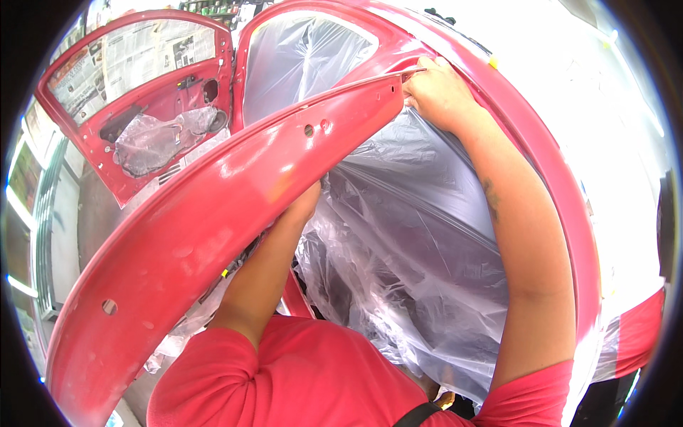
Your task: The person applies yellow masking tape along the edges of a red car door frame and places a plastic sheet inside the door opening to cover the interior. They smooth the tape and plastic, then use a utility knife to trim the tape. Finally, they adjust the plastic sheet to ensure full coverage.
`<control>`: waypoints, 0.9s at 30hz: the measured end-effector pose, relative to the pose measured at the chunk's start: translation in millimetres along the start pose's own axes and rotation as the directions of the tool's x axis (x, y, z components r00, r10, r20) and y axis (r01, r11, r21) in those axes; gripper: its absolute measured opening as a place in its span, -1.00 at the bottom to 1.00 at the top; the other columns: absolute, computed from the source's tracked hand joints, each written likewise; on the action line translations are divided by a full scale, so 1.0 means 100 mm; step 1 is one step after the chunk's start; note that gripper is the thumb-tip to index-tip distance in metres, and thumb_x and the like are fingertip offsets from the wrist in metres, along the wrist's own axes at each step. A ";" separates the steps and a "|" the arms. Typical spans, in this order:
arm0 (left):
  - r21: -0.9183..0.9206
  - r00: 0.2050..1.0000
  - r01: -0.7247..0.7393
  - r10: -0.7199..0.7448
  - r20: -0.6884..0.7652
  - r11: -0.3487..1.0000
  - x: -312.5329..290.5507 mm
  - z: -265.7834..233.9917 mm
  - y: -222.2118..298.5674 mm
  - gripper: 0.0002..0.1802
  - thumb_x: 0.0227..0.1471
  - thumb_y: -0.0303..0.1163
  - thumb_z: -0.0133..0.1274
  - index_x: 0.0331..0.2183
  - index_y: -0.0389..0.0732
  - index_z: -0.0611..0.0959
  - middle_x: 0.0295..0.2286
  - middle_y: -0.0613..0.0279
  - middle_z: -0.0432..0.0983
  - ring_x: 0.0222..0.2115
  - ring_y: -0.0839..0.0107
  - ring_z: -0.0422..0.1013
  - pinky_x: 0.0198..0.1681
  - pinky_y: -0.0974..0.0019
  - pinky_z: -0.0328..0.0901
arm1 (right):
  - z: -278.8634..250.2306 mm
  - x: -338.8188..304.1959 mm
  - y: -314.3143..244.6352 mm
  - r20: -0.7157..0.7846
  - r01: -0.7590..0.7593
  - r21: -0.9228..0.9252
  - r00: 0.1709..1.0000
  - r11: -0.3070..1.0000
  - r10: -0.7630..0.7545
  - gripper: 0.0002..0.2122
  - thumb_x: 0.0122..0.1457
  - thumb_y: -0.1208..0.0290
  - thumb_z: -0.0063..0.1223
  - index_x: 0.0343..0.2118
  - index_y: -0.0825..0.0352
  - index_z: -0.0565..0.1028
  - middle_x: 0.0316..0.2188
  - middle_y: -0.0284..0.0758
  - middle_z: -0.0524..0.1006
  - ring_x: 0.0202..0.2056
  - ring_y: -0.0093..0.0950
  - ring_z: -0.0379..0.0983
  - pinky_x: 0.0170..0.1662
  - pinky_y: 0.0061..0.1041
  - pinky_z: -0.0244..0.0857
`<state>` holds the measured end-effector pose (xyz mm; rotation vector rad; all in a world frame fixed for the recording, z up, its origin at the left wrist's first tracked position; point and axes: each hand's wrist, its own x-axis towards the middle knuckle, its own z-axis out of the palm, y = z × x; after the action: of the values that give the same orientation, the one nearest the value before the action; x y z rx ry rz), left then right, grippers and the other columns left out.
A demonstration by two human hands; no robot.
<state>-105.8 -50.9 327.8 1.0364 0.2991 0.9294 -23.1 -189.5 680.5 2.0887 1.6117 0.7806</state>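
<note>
A long curved red car door (206, 213), seen along its edge with several round holes, slants from the lower left up to a narrow tip at upper centre. My right hand (441, 92) is at that tip, its fingers curled in; a thin dark edge shows by the fingertips, but what they grip is hidden. My left hand (306, 203) reaches behind the door's lower side, and its fingers are out of sight. Clear plastic sheeting (413, 249) covers the door opening beside both arms.
A second red door (131, 181) stands open at the far left, its window covered with newspaper (142, 57). The red car body frame (555, 178) curves past my right arm. More plastic (299, 57) covers the far window opening.
</note>
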 end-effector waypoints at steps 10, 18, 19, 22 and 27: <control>-0.029 0.996 0.074 -0.072 0.061 0.997 0.08 -0.10 -0.18 -0.85 0.31 -0.34 0.22 -0.17 -0.19 0.74 -0.28 0.46 0.60 -0.23 0.66 0.43 -0.04 0.47 0.29 | -0.08 0.10 -0.03 0.102 -0.049 0.046 0.994 0.998 0.044 -0.91 0.15 0.33 0.32 -0.40 0.21 0.69 -0.30 -0.27 0.68 0.01 -0.24 0.46 0.16 -0.19 0.22; -0.051 0.977 0.130 -0.119 0.177 0.990 0.11 -0.18 -0.11 -0.82 0.32 -0.28 0.23 -0.18 -0.18 0.75 -0.29 0.50 0.61 -0.21 0.68 0.41 0.01 0.45 0.27 | 0.03 0.12 0.01 0.040 -0.007 0.011 0.999 1.000 0.007 -0.88 0.18 0.28 0.33 -0.37 0.20 0.71 -0.26 -0.26 0.69 0.02 -0.25 0.45 0.18 -0.20 0.20; -0.044 0.976 0.120 -0.110 0.185 0.992 0.12 -0.19 -0.11 -0.82 0.32 -0.28 0.23 -0.18 -0.18 0.75 -0.29 0.50 0.61 -0.20 0.68 0.40 0.01 0.46 0.27 | 0.04 0.13 0.01 0.055 -0.006 0.029 0.998 1.000 0.005 -0.88 0.18 0.28 0.33 -0.36 0.19 0.72 -0.25 -0.26 0.69 0.03 -0.26 0.44 0.19 -0.21 0.19; -0.058 0.984 0.080 -0.070 0.163 0.995 0.12 -0.24 -0.16 -0.83 0.32 -0.29 0.22 -0.17 -0.18 0.74 -0.27 0.50 0.59 -0.19 0.68 0.39 0.02 0.46 0.26 | 0.03 0.13 0.02 0.072 0.007 0.026 0.997 1.000 -0.009 -0.89 0.18 0.30 0.32 -0.33 0.19 0.72 -0.23 -0.27 0.68 0.04 -0.27 0.44 0.20 -0.21 0.19; -0.119 0.981 0.120 -0.099 0.165 0.986 0.04 -0.20 -0.13 -0.85 0.33 -0.31 0.22 -0.14 -0.15 0.72 -0.25 0.50 0.58 -0.17 0.67 0.39 0.04 0.46 0.26 | -0.01 0.09 0.00 0.106 0.044 -0.005 0.993 0.999 -0.043 -0.93 0.17 0.36 0.29 -0.35 0.19 0.71 -0.22 -0.29 0.69 0.05 -0.28 0.44 0.20 -0.17 0.22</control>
<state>-109.3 -38.1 307.1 0.9588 0.1599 0.7524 -22.3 -181.1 683.3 2.0468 1.5901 0.6494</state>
